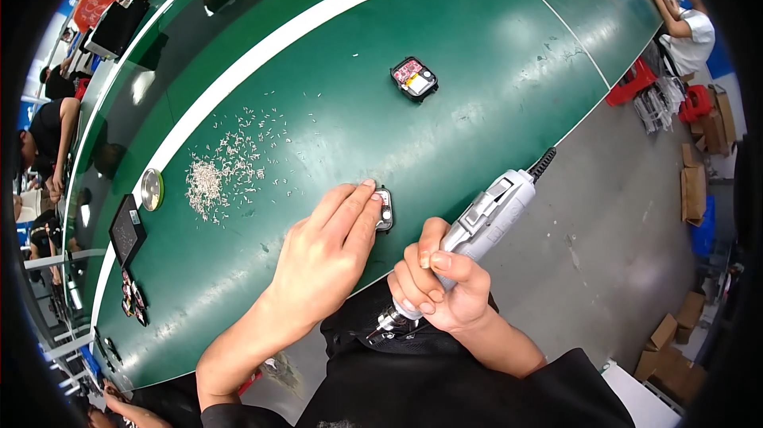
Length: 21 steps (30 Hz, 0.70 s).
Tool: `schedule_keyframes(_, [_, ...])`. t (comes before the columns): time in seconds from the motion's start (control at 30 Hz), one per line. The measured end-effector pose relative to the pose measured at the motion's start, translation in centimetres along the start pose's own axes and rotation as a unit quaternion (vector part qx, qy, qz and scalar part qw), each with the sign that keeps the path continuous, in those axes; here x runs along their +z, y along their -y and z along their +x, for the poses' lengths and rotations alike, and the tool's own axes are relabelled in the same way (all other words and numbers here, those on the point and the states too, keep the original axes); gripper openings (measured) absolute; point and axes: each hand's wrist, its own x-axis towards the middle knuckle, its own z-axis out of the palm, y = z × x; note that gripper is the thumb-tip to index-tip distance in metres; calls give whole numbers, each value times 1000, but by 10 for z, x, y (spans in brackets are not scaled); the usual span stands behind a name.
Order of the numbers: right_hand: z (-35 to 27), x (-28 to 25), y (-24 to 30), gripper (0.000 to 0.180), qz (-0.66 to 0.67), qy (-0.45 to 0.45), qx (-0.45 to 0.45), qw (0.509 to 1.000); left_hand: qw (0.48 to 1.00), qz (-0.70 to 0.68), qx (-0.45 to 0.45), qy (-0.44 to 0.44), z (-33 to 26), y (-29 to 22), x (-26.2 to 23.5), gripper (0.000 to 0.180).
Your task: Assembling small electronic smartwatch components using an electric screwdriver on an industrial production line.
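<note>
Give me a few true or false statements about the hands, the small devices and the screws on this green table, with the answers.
1. The left hand rests on a small device. True.
2. The right hand is empty. False: it grips a grey electric screwdriver.
3. A second opened device lies farther up the green table. True.
4. The loose screws lie right of both hands. False: they lie to the left.

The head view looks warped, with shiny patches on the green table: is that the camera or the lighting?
Both, in the head view: the fisheye lens bends the table edges into curves and leaves black corners; overhead lights throw pale glare on the green top; the left hand, the right hand and the screwdriver look sharp, while people near the rim are squashed and small.
</note>
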Motion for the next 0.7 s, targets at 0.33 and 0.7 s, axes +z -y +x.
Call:
schedule_keyframes(0.33, [-3,4,-7,7,-88,-119,8,989,999,-30,22,-12,0,-8,11,42])
schedule_keyframes(0.7, [-2,-1,-6,7,-46,-129,-7,991,996,2,66,-66,-4,-10,26,37])
